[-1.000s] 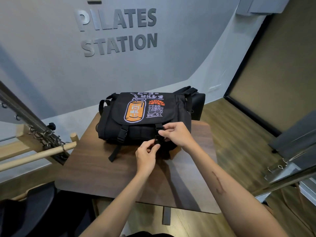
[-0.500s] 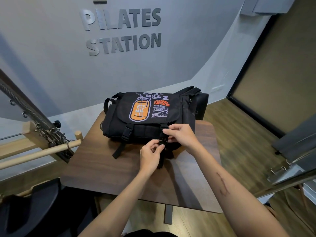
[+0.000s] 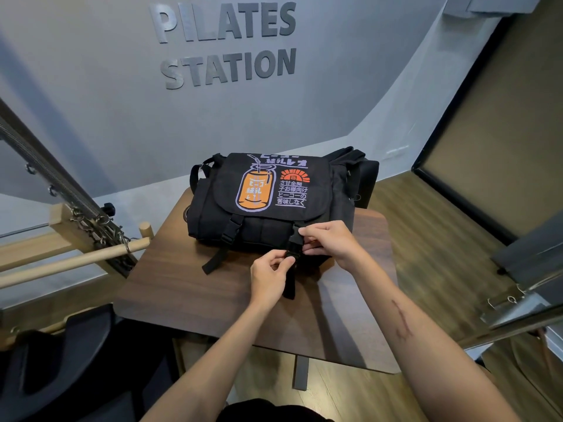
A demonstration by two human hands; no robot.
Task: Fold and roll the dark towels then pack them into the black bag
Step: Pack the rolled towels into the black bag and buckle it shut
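You have a matt black cloth messenger bag (image 3: 268,214) with smooth black plastic buckles (image 3: 230,230) on a dark wood-grain table (image 3: 195,287); beside it, pale wooden dowels (image 3: 76,260) and metal springs (image 3: 45,166).

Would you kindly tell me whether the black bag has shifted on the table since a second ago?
No: the black bag still sits at the table's far edge.

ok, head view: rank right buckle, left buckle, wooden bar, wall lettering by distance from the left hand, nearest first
1. Right buckle, pinched by the left hand at the bag's front.
2. Left buckle, up and to the left on the flap.
3. Wooden bar, off the table's left edge.
4. Wall lettering, high on the far wall.
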